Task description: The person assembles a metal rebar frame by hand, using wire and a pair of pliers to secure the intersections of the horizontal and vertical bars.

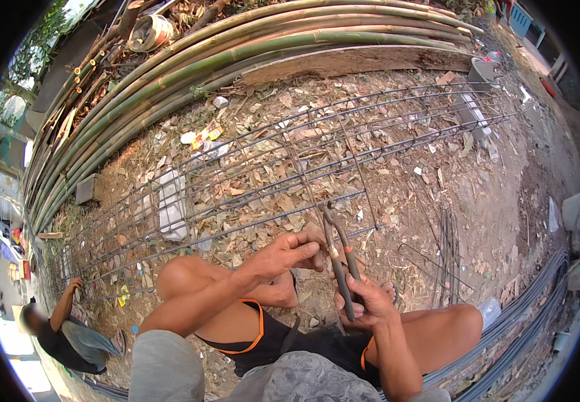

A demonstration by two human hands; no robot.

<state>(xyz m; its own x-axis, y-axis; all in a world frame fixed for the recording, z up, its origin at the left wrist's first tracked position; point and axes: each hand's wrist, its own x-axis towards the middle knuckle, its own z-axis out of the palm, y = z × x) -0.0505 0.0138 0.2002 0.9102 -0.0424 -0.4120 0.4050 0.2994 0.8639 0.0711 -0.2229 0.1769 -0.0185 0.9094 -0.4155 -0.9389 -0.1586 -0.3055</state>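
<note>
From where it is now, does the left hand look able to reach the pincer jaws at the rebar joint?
Probably yes: the left hand sits beside the pincers, close below the rebar cage, nothing between.

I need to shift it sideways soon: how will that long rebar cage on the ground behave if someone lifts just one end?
The rebar cage is probably heavy: many long steel bars tied by stirrups. Lifted at one end it would likely sag and flex over that length. It should not roll, since it lies flat-sided on the leaf-strewn ground.
</note>
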